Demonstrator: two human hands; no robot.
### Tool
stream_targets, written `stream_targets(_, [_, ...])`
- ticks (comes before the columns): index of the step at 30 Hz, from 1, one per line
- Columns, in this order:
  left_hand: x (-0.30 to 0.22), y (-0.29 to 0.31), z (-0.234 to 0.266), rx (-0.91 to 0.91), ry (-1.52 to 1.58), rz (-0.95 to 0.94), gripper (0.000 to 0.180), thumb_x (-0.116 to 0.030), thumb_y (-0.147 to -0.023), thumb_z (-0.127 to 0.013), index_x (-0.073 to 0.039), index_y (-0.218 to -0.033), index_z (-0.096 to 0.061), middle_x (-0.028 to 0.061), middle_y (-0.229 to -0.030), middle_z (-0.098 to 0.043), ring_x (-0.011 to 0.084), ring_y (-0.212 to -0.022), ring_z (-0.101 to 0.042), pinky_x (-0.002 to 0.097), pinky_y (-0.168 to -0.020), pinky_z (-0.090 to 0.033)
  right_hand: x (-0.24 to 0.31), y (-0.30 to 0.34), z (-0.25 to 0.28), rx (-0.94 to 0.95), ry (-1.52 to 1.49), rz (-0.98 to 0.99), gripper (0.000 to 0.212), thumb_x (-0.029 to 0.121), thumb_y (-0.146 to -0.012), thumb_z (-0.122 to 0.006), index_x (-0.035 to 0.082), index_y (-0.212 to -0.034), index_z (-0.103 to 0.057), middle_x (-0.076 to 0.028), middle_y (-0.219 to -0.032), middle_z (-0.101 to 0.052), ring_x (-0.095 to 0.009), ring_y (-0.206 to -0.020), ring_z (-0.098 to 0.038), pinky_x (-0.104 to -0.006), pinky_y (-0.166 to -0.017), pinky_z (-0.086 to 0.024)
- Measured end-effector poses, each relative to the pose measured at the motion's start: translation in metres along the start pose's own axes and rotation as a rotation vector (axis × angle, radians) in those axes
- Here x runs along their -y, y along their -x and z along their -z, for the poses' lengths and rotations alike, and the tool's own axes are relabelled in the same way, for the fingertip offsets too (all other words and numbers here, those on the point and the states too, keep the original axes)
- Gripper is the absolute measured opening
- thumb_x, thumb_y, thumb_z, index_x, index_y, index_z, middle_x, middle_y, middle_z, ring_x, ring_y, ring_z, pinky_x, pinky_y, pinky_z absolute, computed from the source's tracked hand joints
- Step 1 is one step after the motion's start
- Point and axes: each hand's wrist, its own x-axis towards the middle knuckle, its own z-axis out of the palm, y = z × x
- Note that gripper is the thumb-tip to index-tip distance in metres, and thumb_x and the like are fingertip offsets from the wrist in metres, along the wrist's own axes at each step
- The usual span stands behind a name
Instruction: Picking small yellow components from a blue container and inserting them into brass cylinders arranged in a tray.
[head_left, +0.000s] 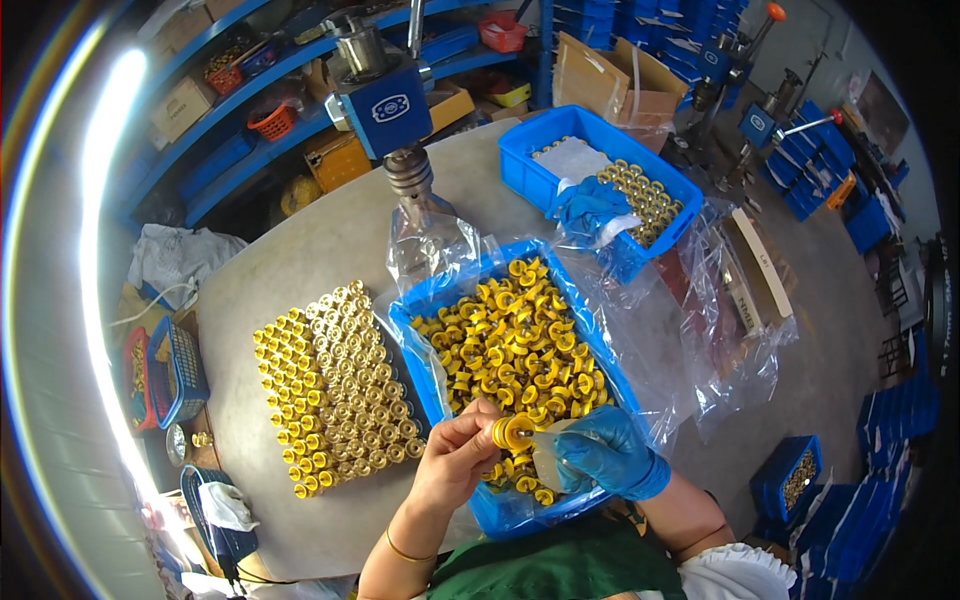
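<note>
My bare left hand (pixel 456 458) pinches a gold, ringed, spool-shaped metal part (pixel 512 432) with a small stem pointing right. My right hand (pixel 612 456), in a blue glove, is closed on a pale, thin piece (pixel 548 462) beside that part; whether it is cloth or plastic I cannot tell. Both hands are over the near end of a blue plastic bin (pixel 405 345) lined with clear film. Heaped inside it are many yellow ringed parts (pixel 510 340). Left of the bin, rows of yellow-topped parts (pixel 290 400) stand beside rows of paler brass parts (pixel 352 375).
A blue press (pixel 385 108) with a film-wrapped lower end (pixel 430 240) rises behind the bin. Farther right, another blue bin (pixel 520 165) holds brass parts and a blue glove (pixel 592 208). Clear plastic film (pixel 700 340) lies to the right; baskets (pixel 180 370) stand at left.
</note>
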Motion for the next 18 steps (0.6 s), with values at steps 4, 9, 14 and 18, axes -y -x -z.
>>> stream_targets(4, [-0.009, 0.005, 0.000, -0.053, -0.173, -0.010, 0.010, -0.007, -0.079, -0.054, 0.002, -0.077, -0.057, 0.0023, -0.081, -0.041, 0.0064, -0.058, -0.036, 0.0174, -0.046, -0.026, -0.004, 0.000, 0.002, 0.014, -0.077, -0.082, 0.025, 0.021, -0.078, -0.056, -0.003, -0.074, -0.058, -0.004, -0.054, -0.053, -0.009, -0.046, -0.049, -0.0207, -0.043, -0.038])
stream_targets(9, [-0.043, 0.023, 0.019, -0.200, -0.699, -0.376, 0.007, -0.003, -0.073, -0.060, 0.000, -0.079, -0.058, 0.0023, -0.079, -0.043, 0.0079, -0.067, -0.041, 0.0193, -0.054, -0.033, -0.028, 0.008, 0.009, -0.102, -0.158, 0.081, 0.023, 0.024, -0.075, -0.060, 0.003, -0.084, -0.055, -0.009, -0.060, -0.054, -0.013, -0.043, -0.048, -0.0243, -0.044, -0.040])
stream_targets(14, [-0.075, 0.056, 0.091, -0.803, -1.434, -0.523, 0.008, -0.006, -0.068, -0.064, -0.005, -0.075, -0.061, 0.0014, -0.071, -0.041, 0.0107, -0.059, -0.040, 0.0222, -0.051, -0.033, -0.021, 0.005, 0.018, -0.044, -0.122, 0.124, 0.031, 0.025, -0.081, -0.051, -0.003, -0.092, -0.057, -0.006, -0.060, -0.057, -0.010, -0.047, -0.053, -0.0211, -0.043, -0.042])
stream_targets(18, [-0.074, 0.067, 0.151, -1.133, -1.610, -0.467, 0.010, -0.013, -0.070, -0.063, -0.004, -0.074, -0.061, 0.0052, -0.070, -0.042, 0.0174, -0.061, -0.043, 0.0287, -0.054, -0.035, -0.017, 0.003, 0.015, 0.004, -0.125, 0.059, 0.035, 0.029, -0.081, -0.050, -0.003, -0.092, -0.057, -0.007, -0.057, -0.056, -0.012, -0.044, -0.053, -0.0215, -0.041, -0.042])
